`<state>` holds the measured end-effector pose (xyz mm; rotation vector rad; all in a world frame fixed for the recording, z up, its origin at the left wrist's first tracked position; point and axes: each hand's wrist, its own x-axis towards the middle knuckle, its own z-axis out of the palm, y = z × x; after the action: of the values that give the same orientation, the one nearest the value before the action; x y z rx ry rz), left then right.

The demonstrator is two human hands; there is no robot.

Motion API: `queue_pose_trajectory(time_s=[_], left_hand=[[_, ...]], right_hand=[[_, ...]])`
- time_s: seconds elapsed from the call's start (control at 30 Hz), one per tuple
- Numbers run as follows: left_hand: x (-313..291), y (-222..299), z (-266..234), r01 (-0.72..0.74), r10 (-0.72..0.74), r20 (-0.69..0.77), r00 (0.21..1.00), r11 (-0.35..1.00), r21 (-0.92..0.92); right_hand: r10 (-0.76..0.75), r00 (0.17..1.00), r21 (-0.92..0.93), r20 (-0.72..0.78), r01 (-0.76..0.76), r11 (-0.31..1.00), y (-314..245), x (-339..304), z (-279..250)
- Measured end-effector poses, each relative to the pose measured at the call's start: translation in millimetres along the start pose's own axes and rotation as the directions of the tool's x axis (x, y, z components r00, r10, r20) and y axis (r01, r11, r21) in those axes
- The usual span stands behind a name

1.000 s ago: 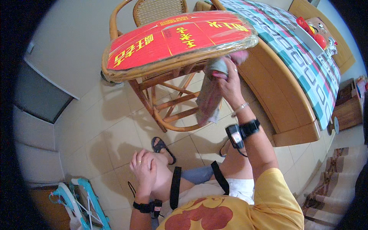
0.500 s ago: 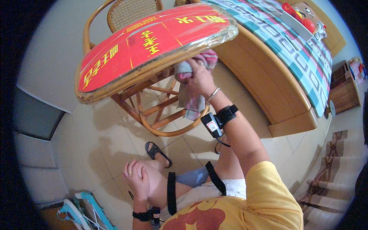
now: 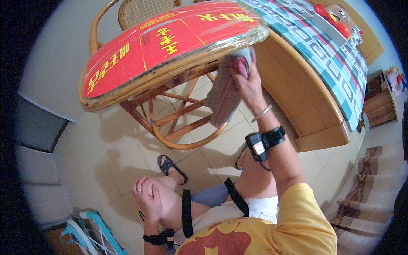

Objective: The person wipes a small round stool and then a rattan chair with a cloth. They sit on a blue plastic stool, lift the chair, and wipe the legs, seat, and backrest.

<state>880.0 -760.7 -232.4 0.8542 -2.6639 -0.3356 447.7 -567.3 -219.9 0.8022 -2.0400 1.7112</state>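
My right hand (image 3: 250,87) is closed round a bunched grey and pink cloth (image 3: 227,91), which hangs down below my fingers. Cloth and hand are at the near right edge of a rattan table (image 3: 157,87), whose top carries a red cardboard sheet (image 3: 165,36) with yellow lettering under clear plastic. The cloth overlaps the rim in this view; whether it presses on it I cannot tell. My left hand (image 3: 146,195) rests on my left knee, fingers laid over it, holding nothing.
A rattan chair (image 3: 146,10) stands behind the table. To the right is a wooden bed frame (image 3: 293,80) with a teal patterned cover (image 3: 314,46); a white box (image 3: 329,27) of colourful items sits on it. A turquoise and white folding frame (image 3: 100,227) lies at lower left.
My right hand has moved right along the table's near edge with the cloth, which now hangs more spread out. My left hand stays on the knee.
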Motion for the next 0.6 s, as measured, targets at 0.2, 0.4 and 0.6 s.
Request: queue_pose_trajectory(time_s=[0.2, 0.4, 0.6], left_hand=[[0, -3, 3, -0.02, 0.019, 0.014, 1.0, 0.999, 0.044], [-1, -6, 6, -0.004, 0.004, 0.0, 1.0, 1.0, 0.026], [-1, -3, 1, -0.008, 0.008, -0.004, 1.0, 0.999, 0.042]], right_hand=[[0.024, 0.964, -0.56, 0.265, 0.134, 0.818, -24, 75, 19], [0.006, 0.996, -0.551, 0.089, 0.045, 0.833, -12, 25, 40], [0.243, 0.958, -0.495, 0.151, -0.14, 0.858, -21, 3, 28]])
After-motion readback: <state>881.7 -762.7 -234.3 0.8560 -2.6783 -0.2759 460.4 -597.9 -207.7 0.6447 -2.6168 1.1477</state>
